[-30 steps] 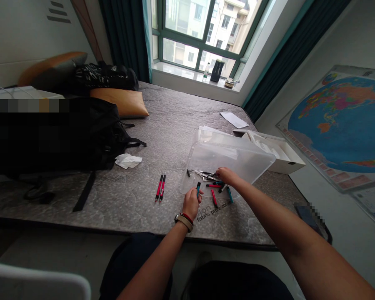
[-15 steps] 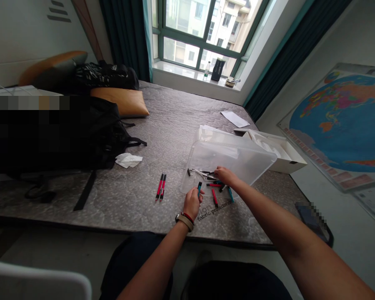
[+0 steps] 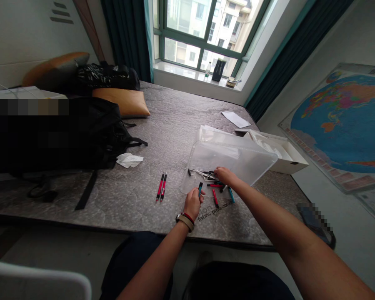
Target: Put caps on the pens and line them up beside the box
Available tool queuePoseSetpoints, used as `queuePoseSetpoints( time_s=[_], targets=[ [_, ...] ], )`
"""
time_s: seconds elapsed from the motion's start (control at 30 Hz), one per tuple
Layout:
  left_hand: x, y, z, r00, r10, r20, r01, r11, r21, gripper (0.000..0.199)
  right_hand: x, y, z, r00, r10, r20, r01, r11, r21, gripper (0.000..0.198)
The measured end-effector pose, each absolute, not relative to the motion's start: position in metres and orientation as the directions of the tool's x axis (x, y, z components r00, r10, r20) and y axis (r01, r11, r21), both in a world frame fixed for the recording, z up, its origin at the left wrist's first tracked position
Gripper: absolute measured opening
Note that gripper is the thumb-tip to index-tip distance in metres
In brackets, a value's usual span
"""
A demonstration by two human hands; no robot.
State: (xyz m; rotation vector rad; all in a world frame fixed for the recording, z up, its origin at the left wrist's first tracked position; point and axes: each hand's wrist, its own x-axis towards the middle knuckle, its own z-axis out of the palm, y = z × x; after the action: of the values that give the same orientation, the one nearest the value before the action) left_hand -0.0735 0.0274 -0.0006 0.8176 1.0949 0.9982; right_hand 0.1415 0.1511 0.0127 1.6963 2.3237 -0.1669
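Note:
My left hand (image 3: 193, 202) is closed around a short teal stick with a dark tip (image 3: 200, 189), perhaps a pen or lead case. Inside the tipped clear plastic bin (image 3: 253, 156), my right hand (image 3: 225, 175) reaches into a loose pile; its fingertips are pinched, and what they grip is too small to make out. Silvery and black drawing tools (image 3: 203, 173) lie left of those fingers. Below them are a red stick (image 3: 215, 198), another teal stick (image 3: 231, 194) and more red and black pieces. Two red-and-black pens (image 3: 161, 186) rest side by side to the left.
A crumpled tissue (image 3: 129, 160) and a black backpack (image 3: 106, 133) lie left on the mattress (image 3: 171, 121). An open white box (image 3: 287, 156) stands right, behind the bin. A sheet of paper (image 3: 236, 119) is farther back. A dark phone-like object (image 3: 312, 223) sits near the right edge.
Almost nothing differs. The view has shifted very slightly, while both hands stay at the same places among the pieces.

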Motion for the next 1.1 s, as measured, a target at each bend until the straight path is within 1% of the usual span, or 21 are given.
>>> queuePoseSetpoints(
  time_s=[0.1,0.2,0.3,0.37,0.4,0.47,0.5,0.53,0.57,0.6,0.63,0.67,0.7,0.77,0.83,0.9,1.0,1.1],
  targets=[
    [-0.074,0.028,-0.002,0.14,0.935,-0.326,-0.238,0.352,0.905,0.027,0.141,0.154,0.015,-0.301,0.905,-0.301,0.945,0.325,0.031,0.017],
    [-0.074,0.028,-0.002,0.148,0.935,-0.323,-0.233,0.35,0.907,0.027,0.141,0.153,0.017,-0.292,0.911,-0.29,0.953,0.303,-0.008,0.012],
    [-0.075,0.028,0.0,0.146,0.937,-0.316,-0.241,0.344,0.908,0.027,0.139,0.148,0.022,-0.241,0.945,-0.222,0.971,0.231,-0.067,0.01],
    [-0.075,0.029,0.001,0.147,0.939,-0.312,-0.251,0.34,0.906,0.027,0.135,0.142,0.027,-0.184,0.971,-0.154,0.98,0.17,-0.1,0.014],
    [-0.075,0.029,0.001,0.145,0.938,-0.314,-0.253,0.342,0.905,0.027,0.131,0.136,0.03,-0.151,0.982,-0.114,0.981,0.135,-0.137,0.018],
    [-0.076,0.029,0.002,0.139,0.936,-0.323,-0.254,0.349,0.902,0.027,0.118,0.117,0.036,-0.086,0.996,-0.035,0.95,0.071,-0.304,0.028],
    [-0.076,0.029,0.003,0.138,0.935,-0.327,-0.253,0.353,0.901,0.027,0.11,0.104,0.038,0.0,1.0,0.029,0.808,0.018,-0.589,0.031],
    [-0.077,0.029,0.003,0.14,0.934,-0.327,-0.25,0.353,0.901,0.026,0.1,0.09,0.04,0.063,0.997,0.052,0.573,0.006,-0.819,0.037],
    [-0.077,0.028,0.003,0.146,0.936,-0.321,-0.246,0.349,0.904,0.026,0.09,0.075,0.041,0.084,0.996,0.043,0.335,0.012,-0.942,0.043],
    [-0.077,0.028,0.004,0.153,0.939,-0.309,-0.242,0.338,0.909,0.026,0.08,0.059,0.042,0.109,0.994,0.026,0.145,0.01,-0.989,0.045],
    [-0.077,0.027,0.003,0.16,0.943,-0.293,-0.237,0.325,0.916,0.026,0.071,0.045,0.043,0.115,0.993,-0.013,0.003,-0.013,-1.0,0.041],
    [-0.077,0.027,0.003,0.167,0.947,-0.275,-0.233,0.309,0.922,0.026,0.063,0.032,0.043,0.151,0.988,-0.036,-0.101,-0.021,-0.995,0.035],
    [-0.077,0.026,0.003,0.174,0.951,-0.257,-0.229,0.293,0.928,0.026,0.057,0.022,0.043,0.174,0.983,-0.058,-0.176,-0.027,-0.984,0.031],
    [-0.076,0.024,0.002,0.181,0.957,-0.228,-0.215,0.265,0.94,0.027,0.049,0.007,0.04,0.213,0.974,-0.083,-0.26,-0.025,-0.965,0.027],
    [-0.076,0.022,0.001,0.18,0.966,-0.188,-0.18,0.22,0.959,0.028,0.049,0.0,0.035,0.237,0.966,-0.099,-0.296,-0.025,-0.955,0.025],
    [-0.076,0.019,0.001,0.181,0.976,-0.12,-0.106,0.141,0.984,0.028,0.054,-0.002,0.028,0.27,0.957,-0.11,-0.31,-0.022,-0.951,0.025],
    [-0.077,0.016,0.005,0.218,0.976,0.002,0.076,-0.019,0.997,0.03,0.061,-0.003,0.017,0.314,0.943,-0.112,-0.309,-0.01,-0.951,0.027],
    [-0.078,0.013,0.01,0.265,0.96,0.088,0.24,-0.154,0.959,0.029,0.067,-0.005,0.013,0.312,0.947,-0.08,-0.278,0.011,-0.96,0.027]
  ],
)
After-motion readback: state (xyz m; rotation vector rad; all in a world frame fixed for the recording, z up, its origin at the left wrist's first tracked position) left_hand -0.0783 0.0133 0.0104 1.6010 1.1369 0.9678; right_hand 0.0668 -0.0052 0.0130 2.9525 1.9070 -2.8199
